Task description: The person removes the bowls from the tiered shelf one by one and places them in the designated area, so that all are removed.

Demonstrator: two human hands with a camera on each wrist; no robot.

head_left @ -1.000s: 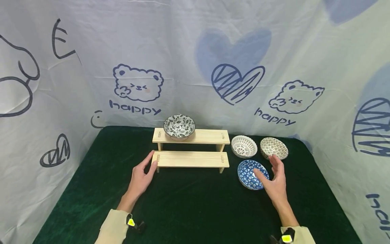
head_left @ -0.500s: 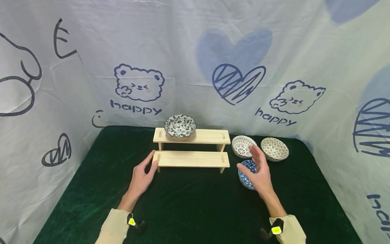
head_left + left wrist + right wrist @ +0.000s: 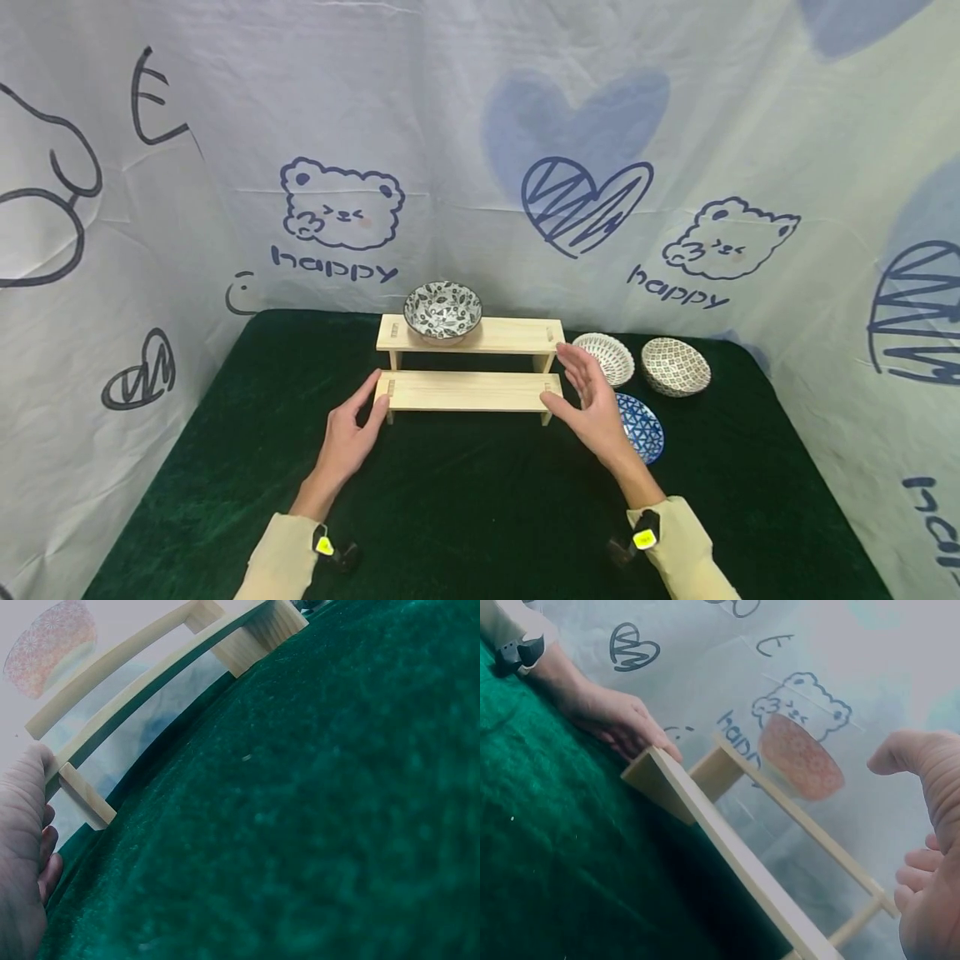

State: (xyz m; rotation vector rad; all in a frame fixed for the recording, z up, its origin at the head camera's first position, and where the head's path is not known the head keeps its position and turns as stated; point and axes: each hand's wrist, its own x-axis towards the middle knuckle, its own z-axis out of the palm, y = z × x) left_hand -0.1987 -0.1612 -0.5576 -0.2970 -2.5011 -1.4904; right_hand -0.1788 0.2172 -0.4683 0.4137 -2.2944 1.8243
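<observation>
A two-step wooden stand [image 3: 468,392] stands on the green cloth. My left hand [image 3: 348,433] holds the left end of its lower shelf, thumb at the front corner and index finger at the back corner. In the left wrist view the other fingers of this hand [image 3: 19,832] curl beside the end. My right hand [image 3: 596,425] is at the shelf's right end, thumb and fingers spread apart. The right wrist view shows this hand [image 3: 941,776] with nothing between thumb and fingers. A black-and-white leaf-patterned bowl [image 3: 442,310] sits on the upper shelf, toward the left.
Right of the stand are a white ribbed bowl [image 3: 613,360], a beige patterned bowl [image 3: 677,367] and a blue-and-white triangle-patterned bowl [image 3: 645,429]. My right hand partly covers the white and blue ones. A printed curtain [image 3: 465,167] hangs close behind the stand.
My right hand has moved left from over the blue bowl, past the white bowl, to the stand's right end. The left hand, stand and bowls have stayed in place.
</observation>
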